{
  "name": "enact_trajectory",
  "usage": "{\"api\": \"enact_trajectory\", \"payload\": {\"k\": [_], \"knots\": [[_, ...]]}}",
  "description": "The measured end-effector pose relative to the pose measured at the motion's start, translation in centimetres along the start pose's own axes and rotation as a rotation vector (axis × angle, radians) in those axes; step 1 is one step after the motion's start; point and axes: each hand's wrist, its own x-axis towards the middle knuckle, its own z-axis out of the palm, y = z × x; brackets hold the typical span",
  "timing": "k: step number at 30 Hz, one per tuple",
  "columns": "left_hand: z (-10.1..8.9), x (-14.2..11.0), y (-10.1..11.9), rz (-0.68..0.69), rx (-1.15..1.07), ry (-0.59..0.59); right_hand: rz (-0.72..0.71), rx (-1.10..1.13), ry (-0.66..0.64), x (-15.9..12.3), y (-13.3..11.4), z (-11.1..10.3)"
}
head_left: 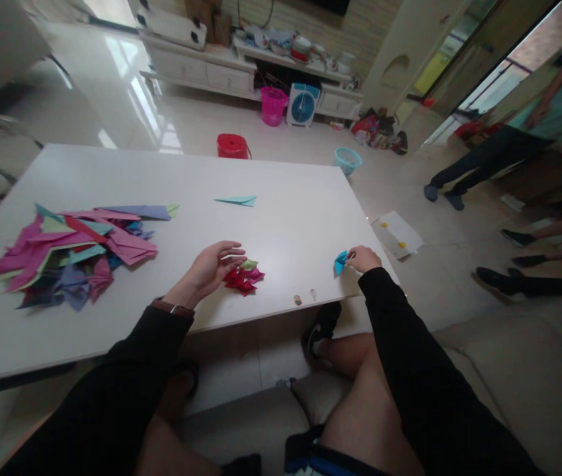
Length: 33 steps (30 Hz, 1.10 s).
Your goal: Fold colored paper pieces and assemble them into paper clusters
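My left hand (211, 266) hovers over the white table (112, 178) with its fingers spread, just left of a small cluster of folded red, pink and green paper pieces (244, 276). It holds nothing. Near the table's right edge my right hand (363, 258) pinches a small folded blue paper piece (340, 262). A flat folded teal paper (237, 199) lies alone farther back on the table. At the left sits a big pile of folded coloured papers (75, 252), pink, purple, teal and red.
Two tiny bits (305, 297) lie near the table's front edge. On the floor beyond stand a red bucket (233, 146), a pink basket (273, 105), a teal basket (347, 159) and a white sheet (397, 233). Other people's legs (484, 162) show at the right.
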Motion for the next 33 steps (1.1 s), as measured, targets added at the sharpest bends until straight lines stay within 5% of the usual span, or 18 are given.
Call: {"api": "enact_trajectory", "payload": {"k": [12, 17, 22, 28, 33], "knots": [[-0.6, -0.2, 0.1, -0.003, -0.017, -0.027, -0.005, -0.023, -0.025, 0.5, 0.1, 0.0], [-1.9, 0.1, 0.3, 0.057, 0.007, -0.012, -0.176, -0.002, 0.127, 0.9, -1.4, -0.4], [-4.7, 0.4, 1.2, 0.148, 0.076, 0.115, -0.398, 0.087, 0.255, -0.9, -6.3, -1.3], [-9.7, 1.1, 2.5, 0.191, 0.052, 0.472, -0.583, 0.203, 0.234, -2.9, -11.6, -1.3], [-13.2, 0.9, 3.4, 0.209, 0.05, 0.571, -0.653, 0.228, 0.223, -3.8, -14.2, -1.0]]}}
